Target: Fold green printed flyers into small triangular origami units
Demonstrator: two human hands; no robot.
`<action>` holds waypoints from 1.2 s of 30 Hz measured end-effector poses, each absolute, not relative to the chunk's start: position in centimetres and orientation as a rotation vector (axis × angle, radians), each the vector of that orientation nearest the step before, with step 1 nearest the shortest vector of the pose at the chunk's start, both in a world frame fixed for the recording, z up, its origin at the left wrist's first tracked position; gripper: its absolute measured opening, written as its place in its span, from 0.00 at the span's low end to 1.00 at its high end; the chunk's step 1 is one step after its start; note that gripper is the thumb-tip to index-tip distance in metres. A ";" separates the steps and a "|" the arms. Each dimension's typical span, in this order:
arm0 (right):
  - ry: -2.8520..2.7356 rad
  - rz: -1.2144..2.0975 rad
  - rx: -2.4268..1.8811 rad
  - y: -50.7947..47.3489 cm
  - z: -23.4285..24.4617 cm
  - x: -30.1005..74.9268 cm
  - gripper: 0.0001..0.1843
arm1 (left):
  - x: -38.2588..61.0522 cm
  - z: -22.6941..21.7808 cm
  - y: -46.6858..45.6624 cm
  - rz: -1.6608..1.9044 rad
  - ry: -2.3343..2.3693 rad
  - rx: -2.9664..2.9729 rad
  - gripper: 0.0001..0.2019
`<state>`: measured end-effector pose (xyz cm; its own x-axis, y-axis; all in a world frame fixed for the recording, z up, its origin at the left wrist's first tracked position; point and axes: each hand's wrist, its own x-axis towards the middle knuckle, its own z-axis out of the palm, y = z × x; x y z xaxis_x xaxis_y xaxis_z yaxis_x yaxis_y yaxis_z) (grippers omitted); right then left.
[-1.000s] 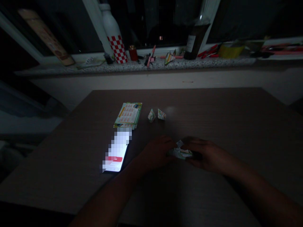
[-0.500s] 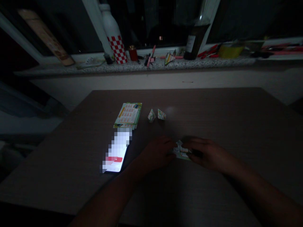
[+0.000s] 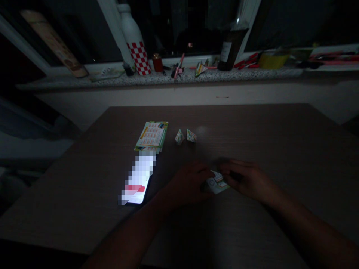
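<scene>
While a phone [image 3: 137, 197] glows on the left of a dim table [image 3: 266, 130], a left hand [image 3: 189, 183] and a right hand [image 3: 249, 178] close on a small printed paper [image 3: 217, 185], their fingertips just apart. The paper lies to the right of the phone, on the near side of two folded paper shapes [image 3: 179, 138]. Working this fold well, I judge, calls for matching the edges first, steadying one side lightly with the left hand, then pressing the crease flat with the right; the poor light makes alignment the likely trouble. The left hand holds the left edge, the right the upper right side; how firmly, I cannot tell from here. Both backs face upward, fingers bent inward toward each other, as the forearms [image 3: 140, 224] slant in from either side.
</scene>
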<state>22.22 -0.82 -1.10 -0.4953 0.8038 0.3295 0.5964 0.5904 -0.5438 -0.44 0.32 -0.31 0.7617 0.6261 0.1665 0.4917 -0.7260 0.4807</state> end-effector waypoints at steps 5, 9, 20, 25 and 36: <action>-2.200 0.462 -1.152 -0.9 -1.1 22.0 0.10 | 0.0 -0.5 -0.3 0.441 0.825 2.576 0.23; -2.174 0.488 -1.183 -0.8 -1.4 21.8 0.11 | 0.2 -0.7 -0.4 0.372 0.867 2.593 0.19; -2.376 0.729 -1.023 -1.0 -0.9 22.0 0.15 | -0.1 -0.5 -0.2 0.333 0.856 2.617 0.17; -2.473 0.670 -1.001 -1.1 -0.8 21.7 0.12 | -0.3 -0.3 -0.2 0.324 0.865 2.660 0.15; -2.514 0.633 -1.046 -1.2 -0.5 21.6 0.14 | -0.4 -0.3 -0.3 0.311 0.877 2.628 0.14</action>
<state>21.56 -1.22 -0.47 -0.6689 0.7300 0.1405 0.5763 0.6286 -0.5223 -0.37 -0.25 -0.26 0.7840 0.6134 0.0951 0.5361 -0.7463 0.3945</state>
